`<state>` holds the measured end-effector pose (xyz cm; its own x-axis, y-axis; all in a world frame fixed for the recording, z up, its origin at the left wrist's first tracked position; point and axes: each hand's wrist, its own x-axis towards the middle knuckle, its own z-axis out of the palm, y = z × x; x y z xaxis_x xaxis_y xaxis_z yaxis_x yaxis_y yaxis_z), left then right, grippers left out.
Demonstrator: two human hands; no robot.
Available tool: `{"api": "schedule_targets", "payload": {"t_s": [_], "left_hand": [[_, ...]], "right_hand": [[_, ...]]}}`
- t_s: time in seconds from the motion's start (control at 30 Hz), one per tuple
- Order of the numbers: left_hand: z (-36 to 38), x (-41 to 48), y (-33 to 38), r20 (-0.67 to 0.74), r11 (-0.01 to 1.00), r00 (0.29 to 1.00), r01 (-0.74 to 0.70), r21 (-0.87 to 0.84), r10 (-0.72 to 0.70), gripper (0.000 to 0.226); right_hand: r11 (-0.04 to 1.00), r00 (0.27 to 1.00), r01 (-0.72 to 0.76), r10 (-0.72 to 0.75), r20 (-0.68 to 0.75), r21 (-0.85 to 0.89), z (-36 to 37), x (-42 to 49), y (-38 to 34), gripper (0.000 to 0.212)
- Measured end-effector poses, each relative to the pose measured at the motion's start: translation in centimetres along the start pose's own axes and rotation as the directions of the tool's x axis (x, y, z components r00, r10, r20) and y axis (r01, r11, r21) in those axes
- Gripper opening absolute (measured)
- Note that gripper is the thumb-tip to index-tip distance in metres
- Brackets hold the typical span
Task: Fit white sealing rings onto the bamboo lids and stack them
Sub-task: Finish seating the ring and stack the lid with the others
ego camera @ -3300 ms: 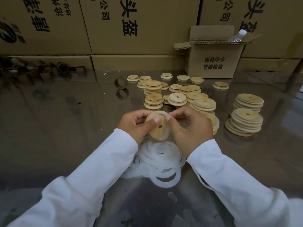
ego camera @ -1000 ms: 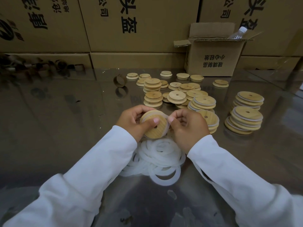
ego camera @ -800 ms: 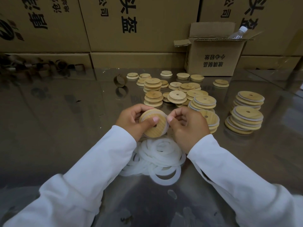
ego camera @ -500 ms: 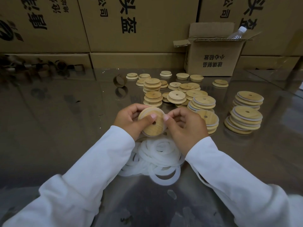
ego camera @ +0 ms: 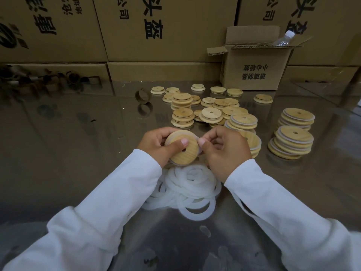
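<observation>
A round bamboo lid (ego camera: 184, 153) with a small centre hole is held upright in front of me. My left hand (ego camera: 156, 144) grips it, thumb across its face. My right hand (ego camera: 224, 151) pinches its right edge, where a white sealing ring shows around the rim. Below both hands lies a pile of loose white sealing rings (ego camera: 188, 190) on the table. Stacks of lids with rings fitted (ego camera: 292, 141) stand to the right. Bare bamboo lids (ego camera: 182, 117) sit in low stacks behind my hands.
The shiny table (ego camera: 68, 153) reflects its surroundings. An open cardboard box (ego camera: 254, 65) holding a plastic bottle (ego camera: 283, 38) stands at the back right. Large cartons (ego camera: 166, 26) wall the far side. A cardboard tape core (ego camera: 143, 95) and more cores (ego camera: 74, 78) lie at the back left.
The lid has turned a little in my hands and my right thumb has moved along its right edge. More of the white ring now lies tight on the rim.
</observation>
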<state>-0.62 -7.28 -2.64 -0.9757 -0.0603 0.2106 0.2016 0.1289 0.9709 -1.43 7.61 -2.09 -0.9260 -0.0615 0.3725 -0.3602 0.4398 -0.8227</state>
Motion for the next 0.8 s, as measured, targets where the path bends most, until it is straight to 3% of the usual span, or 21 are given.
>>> {"api": "schedule_targets", "payload": {"t_s": [0.13, 0.37, 0.6, 0.8], "left_hand": [[-0.07, 0.00, -0.14, -0.005, 1.000, 1.000, -0.003, -0.016, 0.003, 0.011], [-0.13, -0.02, -0.15, -0.047, 0.998, 0.998, -0.039, -0.053, 0.036, 0.013], [0.05, -0.16, 0.20, -0.042, 0.997, 0.997, -0.068, -0.024, 0.067, 0.012], [0.00, -0.20, 0.46, -0.047, 0.996, 0.995, -0.091, 0.001, 0.091, 0.012]], "right_hand": [[1.000, 0.999, 0.010, -0.011, 0.037, 0.025, -0.08, 0.01, 0.01, 0.015], [0.941, 0.979, -0.164, 0.120, 0.163, 0.296, -0.20, 0.09, -0.20, 0.013], [0.975, 0.993, -0.116, 0.108, 0.049, 0.191, -0.24, 0.02, -0.02, 0.022], [0.979, 0.994, -0.106, 0.098, 0.053, 0.176, -0.14, 0.06, -0.25, 0.023]]}}
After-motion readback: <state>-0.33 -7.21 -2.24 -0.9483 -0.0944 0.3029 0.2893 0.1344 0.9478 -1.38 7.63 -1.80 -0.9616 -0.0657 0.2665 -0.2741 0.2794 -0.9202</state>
